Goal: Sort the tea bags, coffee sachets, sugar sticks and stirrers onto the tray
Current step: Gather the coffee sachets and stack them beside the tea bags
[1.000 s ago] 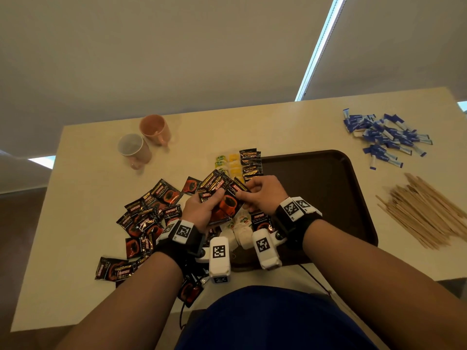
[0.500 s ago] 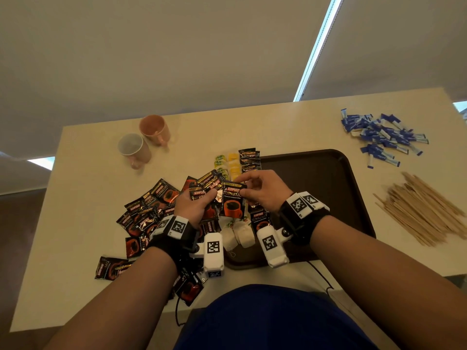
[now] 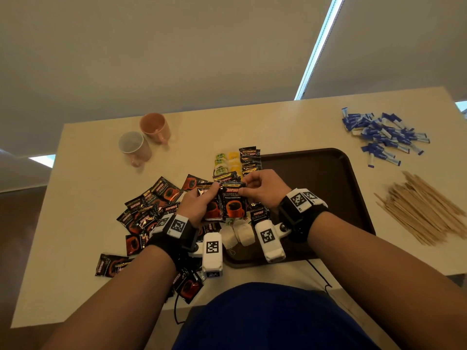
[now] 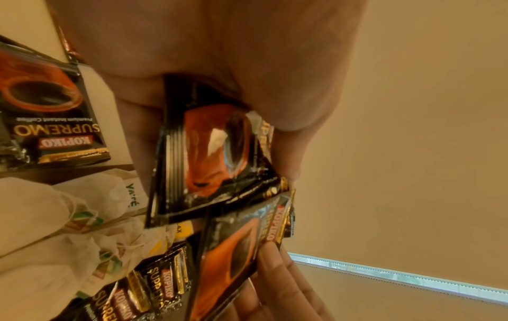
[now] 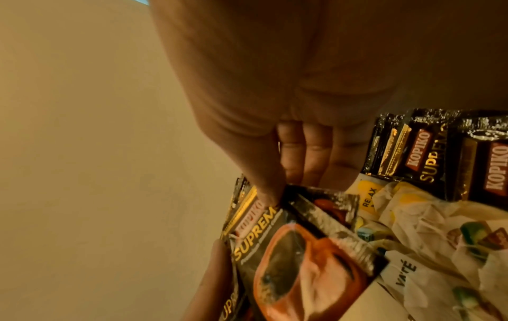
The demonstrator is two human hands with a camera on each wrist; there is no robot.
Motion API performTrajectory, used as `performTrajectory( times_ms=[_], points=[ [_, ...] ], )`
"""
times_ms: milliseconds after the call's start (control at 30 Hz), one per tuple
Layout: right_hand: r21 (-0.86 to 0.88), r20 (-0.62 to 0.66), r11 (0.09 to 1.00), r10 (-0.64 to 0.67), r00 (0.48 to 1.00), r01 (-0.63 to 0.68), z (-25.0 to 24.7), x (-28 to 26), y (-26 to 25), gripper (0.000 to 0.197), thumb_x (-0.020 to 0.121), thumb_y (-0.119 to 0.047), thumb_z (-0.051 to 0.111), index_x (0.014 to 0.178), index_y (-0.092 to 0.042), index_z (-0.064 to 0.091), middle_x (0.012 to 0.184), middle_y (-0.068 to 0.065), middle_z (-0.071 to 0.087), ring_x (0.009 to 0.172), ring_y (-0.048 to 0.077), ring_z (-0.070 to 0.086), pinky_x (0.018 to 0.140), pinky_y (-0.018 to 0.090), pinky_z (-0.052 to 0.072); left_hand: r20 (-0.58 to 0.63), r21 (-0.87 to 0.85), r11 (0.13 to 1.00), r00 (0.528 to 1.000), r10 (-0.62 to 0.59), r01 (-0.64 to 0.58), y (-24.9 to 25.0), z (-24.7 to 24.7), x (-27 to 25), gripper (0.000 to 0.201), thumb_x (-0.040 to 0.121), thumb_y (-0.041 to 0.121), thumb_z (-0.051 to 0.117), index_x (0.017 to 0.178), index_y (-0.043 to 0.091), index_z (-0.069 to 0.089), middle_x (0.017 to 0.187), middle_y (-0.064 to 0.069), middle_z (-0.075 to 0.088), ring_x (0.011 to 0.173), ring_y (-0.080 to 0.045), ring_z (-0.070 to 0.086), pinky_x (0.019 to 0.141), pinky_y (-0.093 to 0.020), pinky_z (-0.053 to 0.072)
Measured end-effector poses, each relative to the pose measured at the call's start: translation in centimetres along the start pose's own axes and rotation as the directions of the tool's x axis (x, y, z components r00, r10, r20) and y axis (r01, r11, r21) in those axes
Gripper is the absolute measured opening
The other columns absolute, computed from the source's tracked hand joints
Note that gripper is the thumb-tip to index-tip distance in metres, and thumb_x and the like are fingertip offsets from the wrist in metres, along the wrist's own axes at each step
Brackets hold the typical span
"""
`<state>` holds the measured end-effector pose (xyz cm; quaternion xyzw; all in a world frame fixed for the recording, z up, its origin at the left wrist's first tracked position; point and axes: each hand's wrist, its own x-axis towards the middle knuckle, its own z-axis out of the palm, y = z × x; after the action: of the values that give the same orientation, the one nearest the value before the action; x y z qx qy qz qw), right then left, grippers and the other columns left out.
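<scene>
Glossy black foil coffee sachets [image 3: 233, 203] with orange cup prints are held upright over the left edge of the dark plastic tray [image 3: 328, 178]. White papery tea bags [image 3: 240, 234] lie beneath. The stack is gripped by the left hand [image 3: 199, 203]; its top corner is pinched by the right hand [image 3: 262, 189].

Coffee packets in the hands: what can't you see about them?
- How many the left hand holds: head view, the packets overlap.
- Small print: left wrist view, blurred.
- Right hand fingertips: head view, tucked behind the packet.
</scene>
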<state>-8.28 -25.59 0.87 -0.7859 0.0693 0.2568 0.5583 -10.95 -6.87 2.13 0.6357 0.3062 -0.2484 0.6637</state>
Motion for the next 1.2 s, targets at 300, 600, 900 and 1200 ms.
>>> performTrajectory(
  times_ms=[300,600,900,1200],
  points=[
    [-0.033,0.042,0.999,-0.042,0.998,0.043,-0.2,-0.4,-0.1,0.010,0.084,-0.007,0.074,0.092,-0.007,0.067,0.087,0.017,0.070,0.075,0.020,0.066,0.081,0.043,0.058,-0.088,0.087,0.994,0.995,-0.054,0.062,0.5,0.0,0.6,0.025,0.082,0.037,0.070,0.091,0.015,0.076,0.097,-0.015,0.075,0.090,-0.034,0.072,0.084,-0.054,0.058],
    [0.078,0.057,0.995,-0.062,0.996,0.057,-0.2,-0.4,0.1,0.009,0.085,-0.003,0.072,0.093,-0.003,0.067,0.082,0.010,0.067,0.073,0.016,0.065,0.077,0.033,0.059,-0.192,0.076,0.995,0.980,-0.048,0.064,0.2,0.0,1.4,0.033,0.090,0.030,0.067,0.110,0.004,0.061,0.087,-0.011,0.070,0.075,-0.028,0.069,0.070,-0.040,0.058],
    [0.091,0.080,0.994,0.055,0.995,-0.062,-2.5,-1.2,2.6,0.011,0.086,-0.004,0.069,0.093,-0.012,0.066,0.086,0.005,0.068,0.073,0.013,0.066,0.068,0.024,0.056,-0.245,0.127,0.990,0.969,-0.021,0.054,1.1,-1.0,1.5,0.020,0.091,0.036,0.067,0.090,0.016,0.062,0.093,-0.008,0.070,0.084,-0.027,0.069,0.087,-0.044,0.057],
    [-0.209,0.025,0.937,0.293,0.956,-0.282,-3.8,-2.5,9.1,0.010,0.087,-0.013,0.071,0.094,-0.018,0.067,0.088,0.001,0.071,0.077,0.012,0.067,0.066,0.026,0.055,-0.196,0.167,0.985,0.981,-0.015,0.048,1.1,0.2,0.7,0.022,0.091,0.040,0.067,0.087,0.019,0.064,0.101,-0.010,0.072,0.089,-0.028,0.071,0.087,-0.046,0.057]
  ],
)
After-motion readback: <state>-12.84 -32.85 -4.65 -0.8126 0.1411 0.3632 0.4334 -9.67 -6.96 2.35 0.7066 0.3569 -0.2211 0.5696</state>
